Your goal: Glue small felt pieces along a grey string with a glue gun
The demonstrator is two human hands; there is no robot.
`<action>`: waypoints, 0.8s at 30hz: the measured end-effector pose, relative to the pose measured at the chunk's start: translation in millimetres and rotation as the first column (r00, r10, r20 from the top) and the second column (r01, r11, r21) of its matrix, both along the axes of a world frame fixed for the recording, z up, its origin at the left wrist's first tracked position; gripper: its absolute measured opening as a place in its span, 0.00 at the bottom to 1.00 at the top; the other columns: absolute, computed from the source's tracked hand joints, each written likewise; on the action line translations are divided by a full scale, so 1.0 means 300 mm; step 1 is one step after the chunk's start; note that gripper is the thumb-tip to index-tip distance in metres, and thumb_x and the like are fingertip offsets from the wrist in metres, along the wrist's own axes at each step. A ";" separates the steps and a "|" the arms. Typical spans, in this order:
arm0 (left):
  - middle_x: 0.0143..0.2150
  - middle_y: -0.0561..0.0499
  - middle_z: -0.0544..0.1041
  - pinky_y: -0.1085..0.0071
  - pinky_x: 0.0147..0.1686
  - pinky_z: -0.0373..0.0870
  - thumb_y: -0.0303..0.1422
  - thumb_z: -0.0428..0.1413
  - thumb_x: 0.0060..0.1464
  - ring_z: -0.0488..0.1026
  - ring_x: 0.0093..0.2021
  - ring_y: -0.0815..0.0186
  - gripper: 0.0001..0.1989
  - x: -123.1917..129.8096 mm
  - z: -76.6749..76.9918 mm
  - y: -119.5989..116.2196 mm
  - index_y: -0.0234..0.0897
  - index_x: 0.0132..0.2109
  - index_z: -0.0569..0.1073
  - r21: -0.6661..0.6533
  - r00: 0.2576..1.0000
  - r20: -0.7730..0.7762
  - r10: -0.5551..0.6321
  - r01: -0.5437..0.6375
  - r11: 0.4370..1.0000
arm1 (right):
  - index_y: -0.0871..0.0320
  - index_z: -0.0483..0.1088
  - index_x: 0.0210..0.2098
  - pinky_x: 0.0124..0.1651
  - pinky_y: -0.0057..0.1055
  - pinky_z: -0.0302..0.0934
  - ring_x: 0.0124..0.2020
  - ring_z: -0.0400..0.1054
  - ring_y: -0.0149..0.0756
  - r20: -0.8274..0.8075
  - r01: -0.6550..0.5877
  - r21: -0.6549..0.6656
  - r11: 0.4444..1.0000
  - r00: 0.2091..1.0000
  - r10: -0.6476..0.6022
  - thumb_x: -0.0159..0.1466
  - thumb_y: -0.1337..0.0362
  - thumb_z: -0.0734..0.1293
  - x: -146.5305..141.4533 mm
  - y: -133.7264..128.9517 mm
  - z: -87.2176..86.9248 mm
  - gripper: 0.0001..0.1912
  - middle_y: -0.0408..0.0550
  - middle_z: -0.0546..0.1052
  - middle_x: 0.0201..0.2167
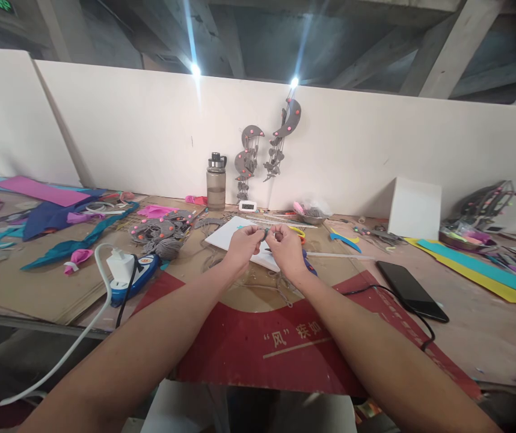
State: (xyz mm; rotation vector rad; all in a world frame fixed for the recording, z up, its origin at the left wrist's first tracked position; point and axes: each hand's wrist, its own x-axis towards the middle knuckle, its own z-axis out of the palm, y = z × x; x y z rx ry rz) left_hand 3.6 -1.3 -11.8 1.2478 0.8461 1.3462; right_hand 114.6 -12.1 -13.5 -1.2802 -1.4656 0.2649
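My left hand (243, 245) and my right hand (284, 246) meet above a white board (226, 233) in the middle of the table. Between their fingertips is a small dark grey piece (266, 233), pinched from both sides; its exact shape is too small to tell. Yellow-handled scissors (300, 233) lie just behind my right hand. A blue object (310, 263) shows beside my right wrist. Thin grey cord (285, 293) lies on the table below the hands.
Behind stand a bottle (216, 183) and a small clock (248, 206). Grey felt crescents (288, 120) hang on the white wall. To the left are a power strip (136, 281) and a grey felt bundle (161, 231); a phone (411, 290) with a cable lies right.
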 end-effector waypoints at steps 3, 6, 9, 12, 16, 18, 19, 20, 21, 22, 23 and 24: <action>0.17 0.58 0.59 0.78 0.18 0.49 0.31 0.55 0.42 0.52 0.18 0.77 0.06 0.000 0.000 0.000 0.34 0.24 0.66 -0.003 1.000 0.000 0.011 -0.011 1.000 | 0.59 0.67 0.29 0.28 0.27 0.51 0.24 0.56 0.30 -0.005 -0.005 0.002 1.000 1.000 0.005 0.54 0.60 0.61 0.001 -0.001 0.000 0.09 0.41 0.66 0.21; 0.17 0.58 0.59 0.78 0.18 0.48 0.31 0.55 0.42 0.52 0.17 0.77 0.06 0.000 0.002 -0.001 0.34 0.24 0.66 -0.006 1.000 0.000 0.013 -0.013 1.000 | 0.59 0.67 0.30 0.28 0.27 0.51 0.23 0.56 0.30 -0.004 -0.008 0.004 1.000 1.000 0.009 0.54 0.60 0.61 0.001 -0.001 0.001 0.09 0.41 0.66 0.21; 0.17 0.58 0.59 0.78 0.18 0.48 0.31 0.55 0.41 0.51 0.17 0.77 0.06 0.000 0.003 -0.002 0.34 0.23 0.65 -0.009 1.000 0.003 0.010 -0.010 1.000 | 0.59 0.67 0.29 0.28 0.27 0.51 0.23 0.55 0.30 -0.002 -0.012 0.001 1.000 1.000 0.012 0.55 0.60 0.61 0.000 -0.001 0.001 0.09 0.41 0.65 0.20; 0.17 0.58 0.59 0.78 0.18 0.48 0.30 0.55 0.42 0.51 0.17 0.77 0.05 0.000 0.001 -0.001 0.34 0.24 0.66 0.000 1.000 0.001 0.003 -0.003 1.000 | 0.58 0.67 0.29 0.28 0.26 0.50 0.23 0.54 0.29 0.004 -0.012 0.010 1.000 1.000 0.012 0.55 0.60 0.61 0.000 0.000 0.000 0.08 0.40 0.65 0.20; 0.17 0.58 0.59 0.78 0.18 0.49 0.31 0.54 0.42 0.52 0.17 0.77 0.05 -0.001 -0.001 0.002 0.34 0.25 0.67 -0.001 1.000 -0.002 0.004 -0.004 1.000 | 0.58 0.66 0.29 0.28 0.26 0.50 0.23 0.54 0.29 -0.004 -0.009 0.003 1.000 1.000 0.009 0.55 0.61 0.61 -0.001 0.001 0.000 0.08 0.40 0.64 0.20; 0.17 0.58 0.59 0.78 0.18 0.49 0.31 0.54 0.42 0.52 0.17 0.77 0.04 -0.001 -0.001 0.003 0.34 0.25 0.67 -0.002 1.000 -0.007 0.009 -0.009 1.000 | 0.58 0.66 0.29 0.28 0.26 0.50 0.23 0.54 0.29 -0.012 -0.010 0.002 1.000 1.000 0.010 0.55 0.61 0.61 -0.001 0.001 0.000 0.08 0.40 0.64 0.20; 0.17 0.58 0.59 0.78 0.18 0.49 0.31 0.54 0.42 0.53 0.17 0.77 0.04 0.000 -0.001 0.003 0.34 0.25 0.67 -0.001 1.000 -0.008 0.011 -0.011 1.000 | 0.58 0.66 0.29 0.28 0.26 0.50 0.23 0.54 0.29 -0.015 -0.013 0.002 1.000 1.000 0.013 0.55 0.61 0.61 -0.001 0.002 0.000 0.08 0.40 0.64 0.20; 0.17 0.58 0.60 0.78 0.18 0.49 0.31 0.55 0.41 0.53 0.17 0.77 0.04 0.000 0.000 0.003 0.34 0.25 0.67 0.002 1.000 -0.009 0.010 -0.010 1.000 | 0.58 0.66 0.29 0.28 0.26 0.50 0.23 0.54 0.29 -0.017 -0.015 0.002 1.000 1.000 0.015 0.55 0.60 0.61 -0.001 0.002 0.000 0.08 0.40 0.64 0.20; 0.17 0.58 0.60 0.78 0.18 0.49 0.31 0.55 0.41 0.53 0.17 0.77 0.05 -0.001 0.001 0.002 0.34 0.24 0.67 0.002 1.000 -0.008 0.009 -0.009 1.000 | 0.58 0.66 0.29 0.27 0.26 0.50 0.22 0.54 0.29 -0.019 -0.015 0.000 1.000 1.000 0.015 0.55 0.60 0.61 -0.001 0.003 0.000 0.08 0.39 0.64 0.20; 0.17 0.58 0.59 0.78 0.18 0.49 0.31 0.55 0.41 0.52 0.17 0.77 0.05 -0.001 0.003 0.001 0.34 0.24 0.67 0.001 1.000 -0.007 0.008 -0.008 1.000 | 0.58 0.67 0.29 0.27 0.26 0.50 0.22 0.54 0.29 -0.020 -0.014 -0.001 1.000 1.000 0.014 0.54 0.60 0.61 -0.001 0.003 -0.001 0.08 0.39 0.64 0.20; 0.17 0.58 0.59 0.78 0.18 0.49 0.31 0.55 0.41 0.52 0.17 0.77 0.05 -0.001 0.004 0.001 0.34 0.24 0.66 -0.001 1.000 -0.006 0.009 -0.009 1.000 | 0.58 0.67 0.29 0.27 0.26 0.50 0.22 0.54 0.29 -0.020 -0.012 -0.001 1.000 1.000 0.012 0.54 0.61 0.61 -0.001 0.004 -0.001 0.08 0.40 0.64 0.20; 0.17 0.58 0.59 0.78 0.17 0.48 0.31 0.55 0.41 0.52 0.17 0.77 0.06 -0.001 0.005 0.000 0.34 0.24 0.66 -0.001 1.000 -0.005 0.011 -0.011 1.000 | 0.58 0.67 0.29 0.27 0.26 0.50 0.22 0.54 0.29 -0.021 -0.009 0.000 1.000 1.000 0.009 0.54 0.61 0.61 -0.001 0.004 -0.001 0.08 0.40 0.64 0.20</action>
